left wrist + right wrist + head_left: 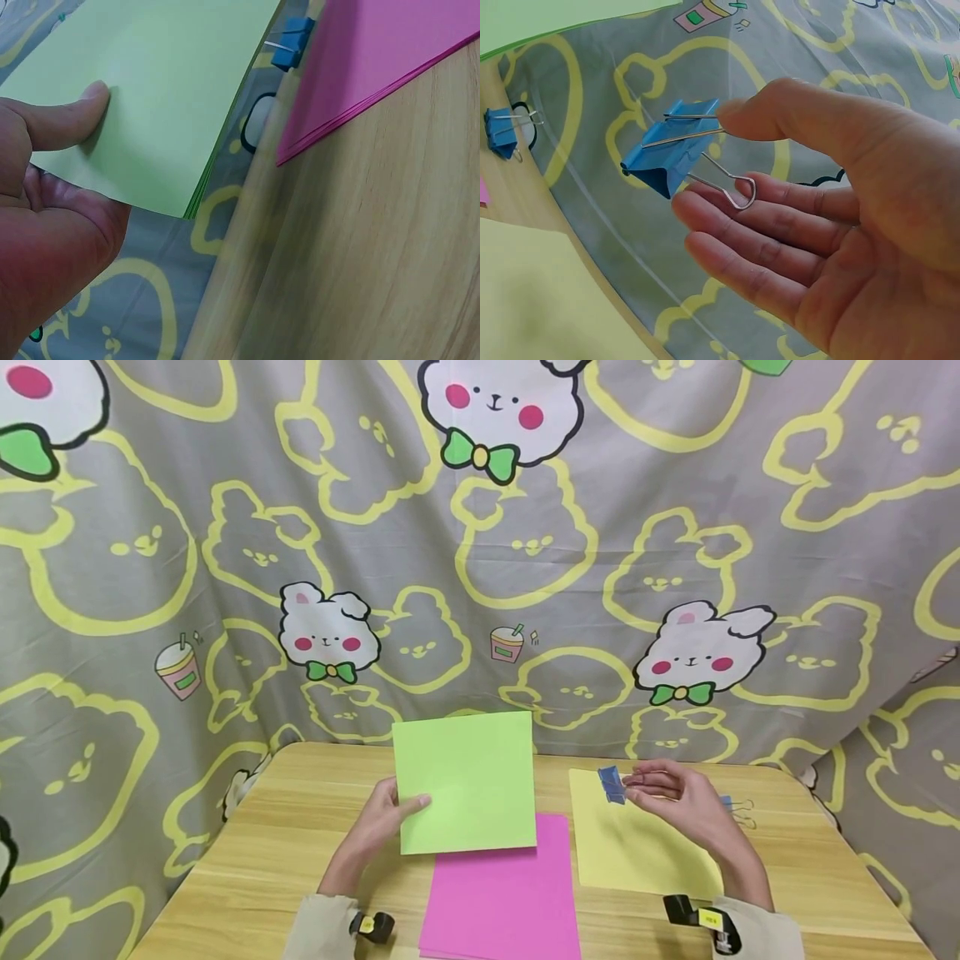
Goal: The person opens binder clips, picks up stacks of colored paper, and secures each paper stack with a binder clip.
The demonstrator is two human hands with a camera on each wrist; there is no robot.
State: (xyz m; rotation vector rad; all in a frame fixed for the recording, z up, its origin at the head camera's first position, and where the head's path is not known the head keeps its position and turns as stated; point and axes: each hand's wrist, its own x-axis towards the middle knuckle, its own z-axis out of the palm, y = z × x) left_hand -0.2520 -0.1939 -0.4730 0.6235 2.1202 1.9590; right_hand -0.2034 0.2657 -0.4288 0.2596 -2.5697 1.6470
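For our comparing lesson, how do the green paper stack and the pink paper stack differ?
The left hand holds the green stack in the air; the pink stack lies on the table. The green stack is pale, the pink stack more vivid. Both have several sheets.

Green sheets (465, 785) partly hide the left hand (384, 818), and the right hand (686, 802) seemingly covers part of a second clip (726, 801).

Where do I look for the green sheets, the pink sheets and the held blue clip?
Green sheets (472, 777): head view, middle of the face.
Pink sheets (502, 903): head view, visible top face.
Held blue clip (670, 156): right wrist view, blue body.
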